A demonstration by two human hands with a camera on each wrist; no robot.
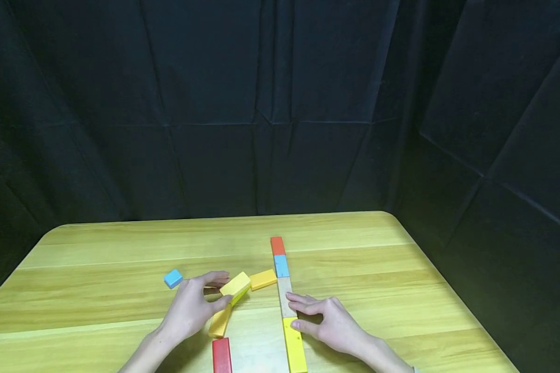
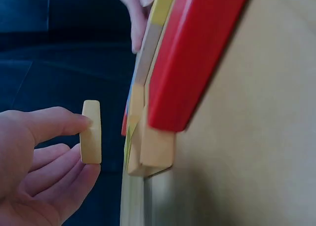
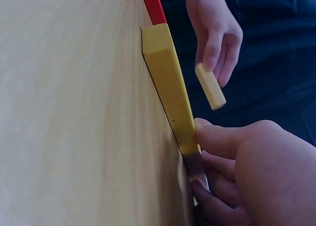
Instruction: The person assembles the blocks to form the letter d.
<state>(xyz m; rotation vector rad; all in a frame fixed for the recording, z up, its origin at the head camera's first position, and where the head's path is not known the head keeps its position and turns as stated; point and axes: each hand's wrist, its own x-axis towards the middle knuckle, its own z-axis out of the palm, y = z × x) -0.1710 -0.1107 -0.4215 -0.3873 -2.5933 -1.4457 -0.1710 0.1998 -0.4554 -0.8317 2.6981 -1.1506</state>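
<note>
My left hand [image 1: 193,305] pinches a light yellow block [image 2: 91,137] between thumb and fingers, raised off the table. Below it, in the head view, an orange block [image 1: 220,321] lies slanted. Another orange block [image 1: 263,280] touches a straight row of blocks. That row runs from a red-orange block [image 1: 277,245] through a blue block [image 1: 281,266] and a plain wooden block [image 1: 287,296] to a bright yellow block [image 1: 295,346]. My right hand [image 1: 329,322] rests along the row's right side, thumb at the bright yellow block and fingertips on the wooden one.
A red block [image 1: 222,355] lies at the near edge of the head view, below the slanted orange block. Off to the left sits a small blue block [image 1: 173,278]. Dark cloth [image 1: 214,103] hangs behind the wooden table [image 1: 378,248] and along its right side.
</note>
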